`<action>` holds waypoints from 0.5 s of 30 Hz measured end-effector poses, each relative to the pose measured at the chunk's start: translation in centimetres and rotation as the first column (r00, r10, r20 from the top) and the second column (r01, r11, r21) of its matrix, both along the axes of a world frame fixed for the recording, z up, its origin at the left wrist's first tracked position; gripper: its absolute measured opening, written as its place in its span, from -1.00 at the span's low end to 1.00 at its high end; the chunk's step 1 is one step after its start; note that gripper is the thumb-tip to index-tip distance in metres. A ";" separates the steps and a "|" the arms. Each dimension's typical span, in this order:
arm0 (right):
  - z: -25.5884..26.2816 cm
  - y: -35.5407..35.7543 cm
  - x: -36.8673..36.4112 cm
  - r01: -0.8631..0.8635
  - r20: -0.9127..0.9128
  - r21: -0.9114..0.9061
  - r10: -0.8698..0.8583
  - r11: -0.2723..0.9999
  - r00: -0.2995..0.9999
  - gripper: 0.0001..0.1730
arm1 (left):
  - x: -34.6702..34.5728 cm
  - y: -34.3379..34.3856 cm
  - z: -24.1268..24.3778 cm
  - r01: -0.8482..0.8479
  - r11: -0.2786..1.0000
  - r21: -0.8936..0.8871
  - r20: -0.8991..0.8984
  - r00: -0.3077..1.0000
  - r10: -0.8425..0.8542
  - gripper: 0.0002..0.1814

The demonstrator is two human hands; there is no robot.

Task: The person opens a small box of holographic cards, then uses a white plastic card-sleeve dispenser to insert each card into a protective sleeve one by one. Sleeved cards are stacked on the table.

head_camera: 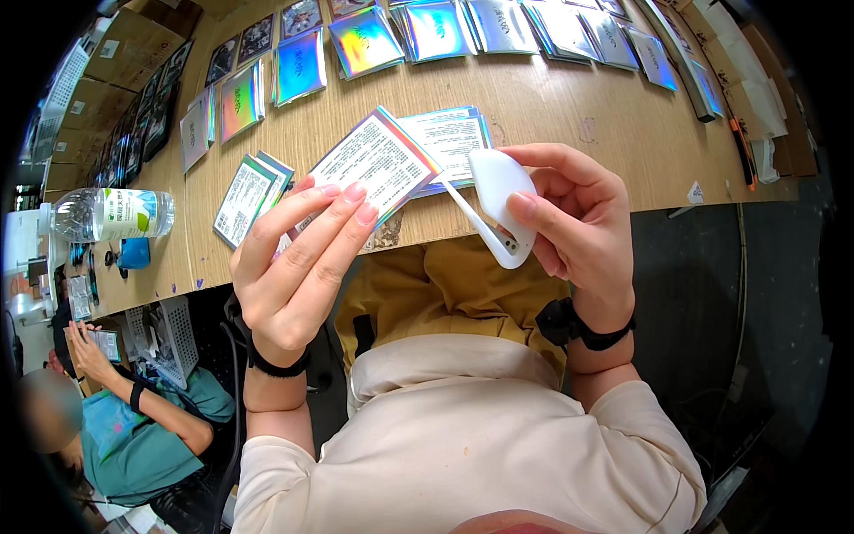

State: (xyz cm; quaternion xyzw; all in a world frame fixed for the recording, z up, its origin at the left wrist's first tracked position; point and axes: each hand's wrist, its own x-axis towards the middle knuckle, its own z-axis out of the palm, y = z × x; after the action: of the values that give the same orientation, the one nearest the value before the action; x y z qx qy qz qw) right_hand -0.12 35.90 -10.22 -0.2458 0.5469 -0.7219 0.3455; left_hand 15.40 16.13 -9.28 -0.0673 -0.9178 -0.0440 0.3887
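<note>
My left hand (303, 267) holds a flat card packet (373, 157) with a rainbow-foil edge, tilted above the table, its white printed face up. In my right hand (577, 220) is a small white plastic hand tool (504, 187) with a slim hinged arm spread away from its body. The arm's tip lies at the packet's right corner; whether they touch I cannot tell. Behind the held packet, a stack of similar packets (450, 137) rests on the table, partly covered. More packets with green edges (247, 197) lie left, beyond my left fingers.
Foil packet stacks (437, 30) line the back of the wooden table (567, 133). A water bottle (127, 213) lies at the left. An orange-and-black cutter (742, 153) sits at the right edge. A co-worker (140, 427) sits at lower left, near a white plastic basket (177, 334).
</note>
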 end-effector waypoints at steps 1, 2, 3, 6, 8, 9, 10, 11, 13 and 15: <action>0.0 0.0 0.0 0.001 0.000 0.002 -0.001 1.000 1.000 -0.67 | 0.0 0.0 -0.1 -0.001 1.000 0.000 0.002 1.000 0.001 -0.69; -0.1 0.0 0.0 0.001 -0.001 0.004 -0.001 1.000 1.000 -0.67 | 0.1 0.0 -0.1 -0.002 1.000 0.000 0.004 1.000 0.002 -0.69; -0.1 0.0 0.0 0.000 0.000 0.005 0.000 1.000 1.000 -0.67 | 0.1 0.0 -0.1 -0.001 1.000 -0.006 0.008 1.000 0.001 -0.69; -0.1 0.0 -0.1 0.001 -0.001 0.011 -0.001 1.000 1.000 -0.67 | 0.1 0.0 -0.1 0.005 1.000 -0.024 0.013 1.000 -0.005 -0.70; 0.0 0.0 -0.1 0.005 -0.001 0.017 -0.005 1.000 1.000 -0.67 | 0.1 -0.1 -0.1 0.012 0.999 -0.037 0.010 1.000 -0.011 -0.70; 0.1 0.0 -0.1 0.010 -0.013 0.018 -0.010 1.000 1.000 -0.67 | 0.2 -0.1 -0.1 0.012 0.999 -0.043 0.015 1.000 -0.011 -0.70; 0.1 0.0 0.0 0.016 -0.026 0.019 -0.016 1.000 1.000 -0.68 | 0.2 -0.1 -0.1 0.013 0.999 -0.049 0.019 1.000 -0.012 -0.70; 0.1 0.0 0.0 0.022 -0.038 0.020 -0.022 1.000 0.999 -0.68 | 0.2 -0.1 -0.1 0.013 0.998 -0.055 0.023 1.000 -0.012 -0.71; 0.4 -0.1 0.2 0.038 -0.075 0.032 -0.035 0.999 0.997 -0.68 | 0.3 -0.3 -0.2 0.015 0.998 -0.064 0.014 1.000 -0.014 -0.71; 0.5 -0.2 0.3 0.050 -0.096 0.036 -0.046 0.998 0.994 -0.69 | 0.3 -0.3 -0.3 0.015 0.997 -0.082 0.012 1.000 -0.014 -0.71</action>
State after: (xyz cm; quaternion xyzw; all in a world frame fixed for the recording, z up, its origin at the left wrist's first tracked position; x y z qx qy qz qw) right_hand 0.14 35.73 -9.68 -0.2599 0.5820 -0.7070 0.3063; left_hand 15.70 15.82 -9.56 -0.0897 -0.9205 -0.0095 0.3801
